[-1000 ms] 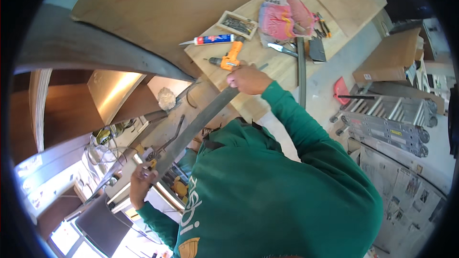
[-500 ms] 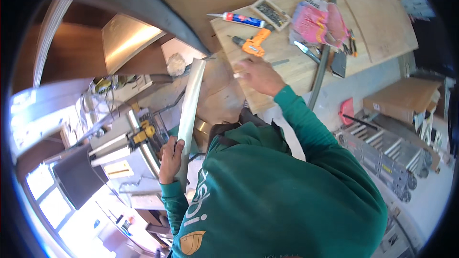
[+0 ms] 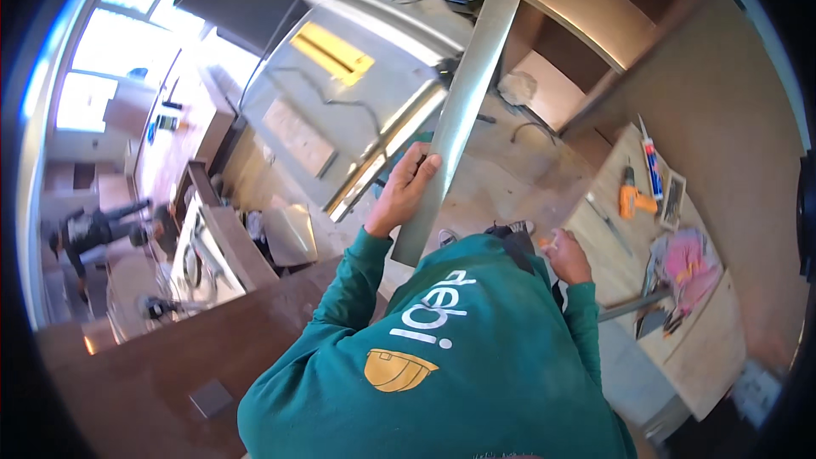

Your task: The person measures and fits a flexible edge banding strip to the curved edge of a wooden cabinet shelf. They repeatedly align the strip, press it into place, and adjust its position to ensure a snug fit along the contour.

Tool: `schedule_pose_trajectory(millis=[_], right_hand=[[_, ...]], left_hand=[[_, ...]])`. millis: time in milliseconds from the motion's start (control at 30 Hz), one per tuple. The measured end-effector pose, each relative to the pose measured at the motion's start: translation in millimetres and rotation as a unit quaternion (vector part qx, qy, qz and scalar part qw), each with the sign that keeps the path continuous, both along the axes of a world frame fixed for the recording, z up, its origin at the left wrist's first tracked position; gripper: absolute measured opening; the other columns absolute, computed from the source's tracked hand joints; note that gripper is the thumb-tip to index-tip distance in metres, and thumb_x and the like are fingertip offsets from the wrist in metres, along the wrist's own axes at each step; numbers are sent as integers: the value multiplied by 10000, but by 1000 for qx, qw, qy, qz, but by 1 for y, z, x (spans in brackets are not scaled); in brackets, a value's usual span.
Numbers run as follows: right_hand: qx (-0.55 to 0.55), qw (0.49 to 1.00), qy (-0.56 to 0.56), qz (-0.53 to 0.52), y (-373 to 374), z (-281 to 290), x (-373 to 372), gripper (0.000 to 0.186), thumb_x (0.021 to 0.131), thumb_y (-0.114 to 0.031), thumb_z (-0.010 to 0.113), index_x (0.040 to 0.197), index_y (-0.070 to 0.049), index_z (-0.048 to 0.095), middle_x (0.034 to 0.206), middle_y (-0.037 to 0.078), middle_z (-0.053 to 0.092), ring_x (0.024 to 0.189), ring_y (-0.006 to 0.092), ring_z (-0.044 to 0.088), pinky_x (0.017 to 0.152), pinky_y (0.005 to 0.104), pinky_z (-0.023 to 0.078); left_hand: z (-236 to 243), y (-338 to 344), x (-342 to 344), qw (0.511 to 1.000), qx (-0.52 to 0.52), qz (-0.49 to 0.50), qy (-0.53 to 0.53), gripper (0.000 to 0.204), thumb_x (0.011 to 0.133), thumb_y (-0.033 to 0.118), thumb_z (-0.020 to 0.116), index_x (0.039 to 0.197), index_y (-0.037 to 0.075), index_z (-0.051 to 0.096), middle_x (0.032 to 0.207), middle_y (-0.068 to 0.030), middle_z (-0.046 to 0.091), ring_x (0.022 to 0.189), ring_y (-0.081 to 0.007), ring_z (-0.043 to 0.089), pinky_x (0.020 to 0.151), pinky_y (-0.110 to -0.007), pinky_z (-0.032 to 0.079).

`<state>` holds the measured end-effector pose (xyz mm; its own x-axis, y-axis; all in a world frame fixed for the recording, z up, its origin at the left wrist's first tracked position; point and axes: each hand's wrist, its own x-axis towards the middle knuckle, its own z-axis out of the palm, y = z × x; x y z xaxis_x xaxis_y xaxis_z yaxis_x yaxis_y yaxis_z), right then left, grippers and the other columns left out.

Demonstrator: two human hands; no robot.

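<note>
My left hand grips a long, flat silver-grey strip near its lower end, thumb on the face. The strip slants up and away in front of my chest, its far end over the edge of a table saw. My right hand is beside the near edge of a wooden worktable, fingers bent together; a small pale-orange bit shows at the fingertips, too small to name. On that table lie an orange cordless drill, a sealant tube and a thin metal tool.
A wooden tray of screws and a pink plastic bag lie farther right on the worktable. A wooden board rests on the saw. Brown panels stretch across the lower left. Two people bend over at the far left.
My view has swung left, bringing the table saw and the other people in. The strip has moved with my left hand. My right hand has drawn back from over the worktable toward my body.
</note>
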<state>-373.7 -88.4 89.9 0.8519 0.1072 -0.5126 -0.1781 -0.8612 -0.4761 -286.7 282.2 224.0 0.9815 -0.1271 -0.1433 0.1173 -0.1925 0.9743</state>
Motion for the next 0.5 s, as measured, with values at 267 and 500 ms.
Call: schedule_pose_trajectory(millis=[267,500], right_hand=[[20,984,2,176,102,24,14,515,906,-279,726,1319,-13,570,1285,243,614,1205,447,583,1012,520,485],[56,944,-37,323,177,41,57,558,906,-295,738,1350,-10,557,1263,249,620,1173,441,597,983,501,494]], left_hand=[[-7,88,-81,972,-86,214,-43,308,1107,347,524,1176,56,595,939,17,568,855,-71,498,746,-252,451],[-14,141,-133,887,-113,431,-121,263,1111,302,524,1166,57,602,947,35,567,873,-52,495,772,-225,443]])
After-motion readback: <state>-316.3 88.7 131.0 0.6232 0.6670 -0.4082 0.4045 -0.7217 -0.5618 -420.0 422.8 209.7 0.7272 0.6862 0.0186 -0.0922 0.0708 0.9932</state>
